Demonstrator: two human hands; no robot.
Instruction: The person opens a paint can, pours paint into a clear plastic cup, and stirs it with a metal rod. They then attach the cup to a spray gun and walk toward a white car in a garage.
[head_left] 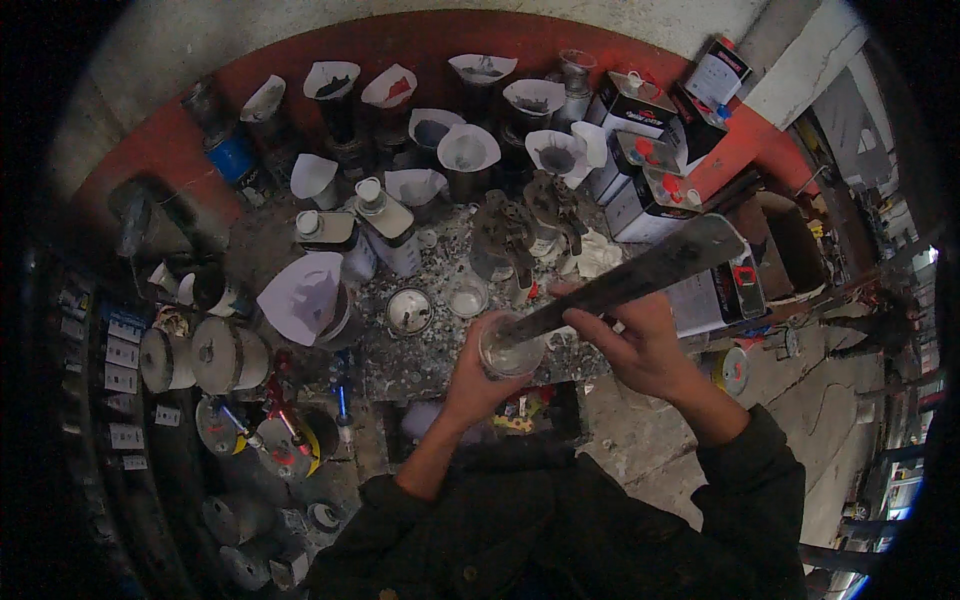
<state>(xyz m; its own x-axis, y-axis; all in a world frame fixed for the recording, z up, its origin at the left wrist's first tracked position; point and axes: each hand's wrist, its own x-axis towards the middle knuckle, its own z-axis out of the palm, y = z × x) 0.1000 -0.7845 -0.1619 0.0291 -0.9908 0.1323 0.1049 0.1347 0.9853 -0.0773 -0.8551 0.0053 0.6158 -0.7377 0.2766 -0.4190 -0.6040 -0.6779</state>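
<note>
My left hand is wrapped round a clear plastic cup close to the bench's front edge. A long, flat, dark grey mixing stick slants up to the right from the cup, its lower end in or just over the cup's mouth. My right hand grips the stick near its lower part, fingers closed about it. What the cup holds is hard to make out. Beyond the cup stand an open round tin and another clear cup. Dark spray guns rest behind them.
Several paper cone strainers sit in cups along the back. Two white-capped bottles and a strainer-topped cup stand left. Rectangular metal cans and an open cardboard box are right. Round pails stand at the lower left.
</note>
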